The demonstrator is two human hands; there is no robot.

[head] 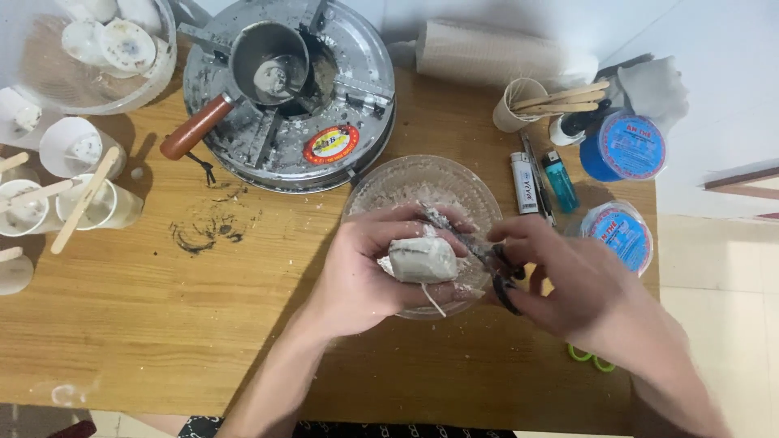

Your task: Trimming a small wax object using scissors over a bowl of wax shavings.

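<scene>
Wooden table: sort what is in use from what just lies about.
In use: left hand holding a pale lump; right hand working scissors on it; glass bowl beneath.

Lying about: two lighters, metal stove, stick cups, paper roll.

arms: bare, no sleeves | hands: no gloves, no rings

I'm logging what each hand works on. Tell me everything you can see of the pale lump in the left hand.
The lump is a greyish-white, waxy-looking block with rounded edges and crumbly bits clinging to it. A thin white string hangs from its underside. The left hand grips it over the clear bowl, while the scissors in the right hand touch its right end.
</scene>
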